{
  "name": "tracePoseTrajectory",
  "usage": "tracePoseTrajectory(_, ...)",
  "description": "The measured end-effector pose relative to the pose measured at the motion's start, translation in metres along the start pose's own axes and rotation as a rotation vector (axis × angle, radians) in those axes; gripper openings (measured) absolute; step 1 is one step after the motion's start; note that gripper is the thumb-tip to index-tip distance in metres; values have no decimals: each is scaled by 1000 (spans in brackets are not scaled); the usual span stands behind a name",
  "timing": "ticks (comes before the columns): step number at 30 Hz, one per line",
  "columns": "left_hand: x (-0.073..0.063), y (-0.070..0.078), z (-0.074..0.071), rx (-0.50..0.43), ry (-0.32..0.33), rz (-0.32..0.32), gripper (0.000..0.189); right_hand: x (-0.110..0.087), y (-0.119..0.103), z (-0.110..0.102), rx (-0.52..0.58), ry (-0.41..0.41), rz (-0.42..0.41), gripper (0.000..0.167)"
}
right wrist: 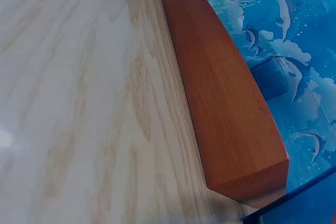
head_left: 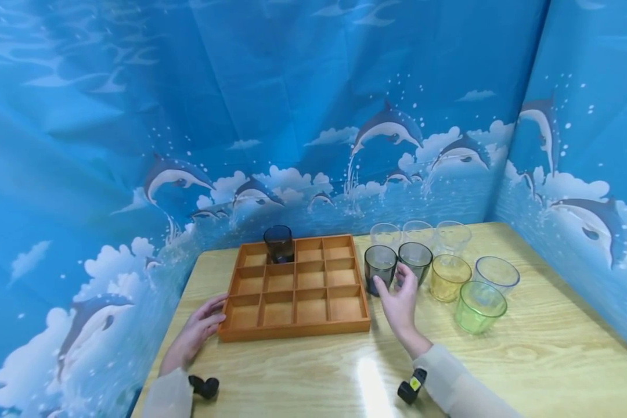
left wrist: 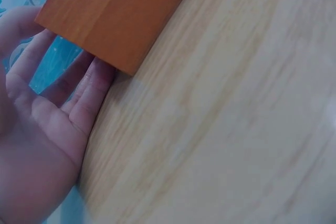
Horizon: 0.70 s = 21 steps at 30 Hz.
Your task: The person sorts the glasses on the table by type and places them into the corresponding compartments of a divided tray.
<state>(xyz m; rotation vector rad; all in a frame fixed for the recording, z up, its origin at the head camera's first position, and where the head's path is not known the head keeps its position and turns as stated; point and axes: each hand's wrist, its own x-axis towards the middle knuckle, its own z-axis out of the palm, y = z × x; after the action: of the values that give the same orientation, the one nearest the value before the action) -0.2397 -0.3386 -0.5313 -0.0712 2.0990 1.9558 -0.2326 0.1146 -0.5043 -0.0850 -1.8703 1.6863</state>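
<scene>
A wooden tray with several square compartments (head_left: 277, 333) lies on the table. My left hand (head_left: 195, 334) rests against its front left corner, its fingers touching the side; the left wrist view shows this hand (left wrist: 47, 124) at the tray's end (left wrist: 105, 19). In a back-row compartment stands a dark cup (head_left: 279, 242), tilted slightly. To the right of the tray, my right hand (head_left: 401, 305) holds a dark grey cup (head_left: 378, 264) between thumb and fingers. Close beside that is a second dark grey cup (head_left: 417, 258). The right wrist view does not show this hand.
Clear cups (head_left: 451, 235) stand in a row behind the dark ones. Further right are a yellow cup (head_left: 449, 278), a green cup (head_left: 479, 307) and a clear cup with a bluish rim (head_left: 497, 273). A blue dolphin-print curtain (head_left: 303, 116) borders the table's back.
</scene>
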Motion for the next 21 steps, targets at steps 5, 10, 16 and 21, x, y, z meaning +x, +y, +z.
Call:
tracePoseTrajectory(5,0,0,1,-4,13,-3,59,1,2,10,-28,67,7,65)
tracePoseTrajectory(10,1,0,0,2,16,-9,60,1,0,22,-48,154,7,67)
tracePoseTrajectory(16,1,1,0,10,17,-9,61,3,3,33,-89,223,0,71)
tracePoseTrajectory(21,1,0,0,8,24,-12,60,4,3,38,-97,225,8,73)
